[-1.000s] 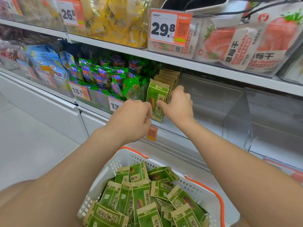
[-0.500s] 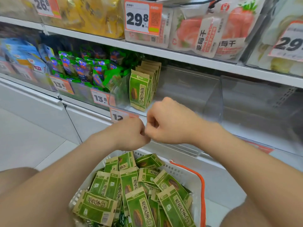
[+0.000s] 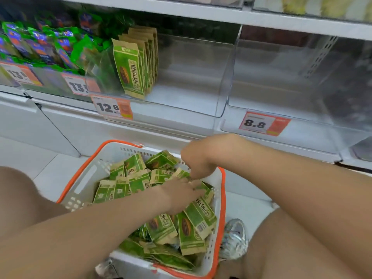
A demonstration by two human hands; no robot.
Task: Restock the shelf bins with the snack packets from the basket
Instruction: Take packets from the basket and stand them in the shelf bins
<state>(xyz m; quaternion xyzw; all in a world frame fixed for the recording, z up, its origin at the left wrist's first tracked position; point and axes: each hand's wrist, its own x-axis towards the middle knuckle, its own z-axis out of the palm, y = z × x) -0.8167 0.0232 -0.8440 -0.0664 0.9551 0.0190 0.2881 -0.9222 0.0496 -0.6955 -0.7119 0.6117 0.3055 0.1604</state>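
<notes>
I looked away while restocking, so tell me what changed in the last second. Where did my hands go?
Both hands came away from the shelf and dropped into the basket. The left hand lies on the loose packets, and the right hand reaches down beside it. Whether it grips one isn't clear. The packet row in the bin stayed put.

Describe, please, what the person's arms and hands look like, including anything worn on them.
Both arms are bare: no sleeve shows on the left forearm or right forearm. The left hand and right hand wear no gloves, and no watch or bracelet shows at either wrist. The fingers are blurred, so rings cannot be ruled out.
</notes>
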